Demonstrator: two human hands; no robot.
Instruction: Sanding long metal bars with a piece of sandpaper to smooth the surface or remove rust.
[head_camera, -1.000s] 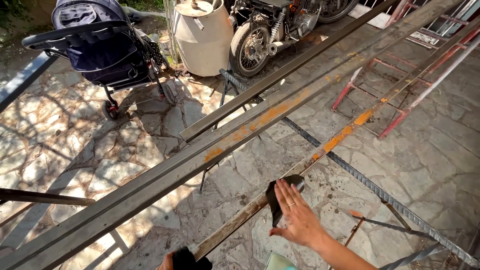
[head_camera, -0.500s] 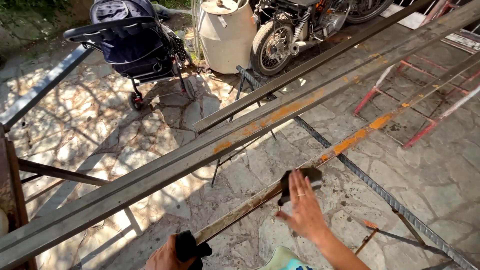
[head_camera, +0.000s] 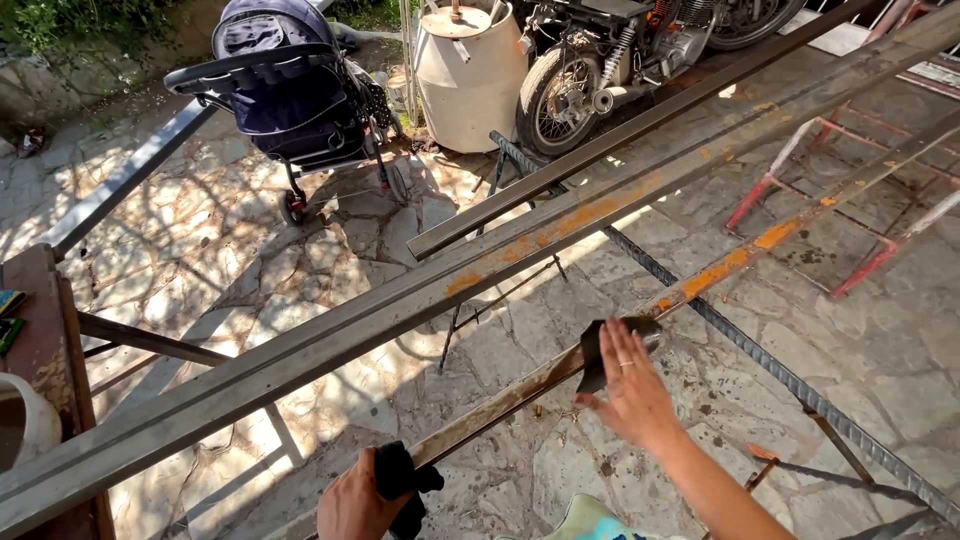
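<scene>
The left hand (head_camera: 352, 500) grips a black cloth (head_camera: 402, 482) against the rusty steel bar (head_camera: 520, 390); the right hand (head_camera: 630, 395) presses a dark pad (head_camera: 597, 352) flat-fingered on it.

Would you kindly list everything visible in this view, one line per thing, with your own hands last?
Thin rusty bar: one, grey with orange patches, running diagonally under both hands.
Dark pad: one, black, on the thin bar under the right hand.
Dark cloth: one, black, in the left hand at the bar's near end.
Wide steel beams: two at least, grey, diagonal above the thin bar.
Rebar: one, dark, crossing right.
Stroller: one, navy, top left.
Drum: one, cream, top centre.
Motorcycle: one, dark, top right.
Red frame: one, right.
Left hand: bottom centre, gripping the cloth.
Right hand: flat on the pad.
</scene>
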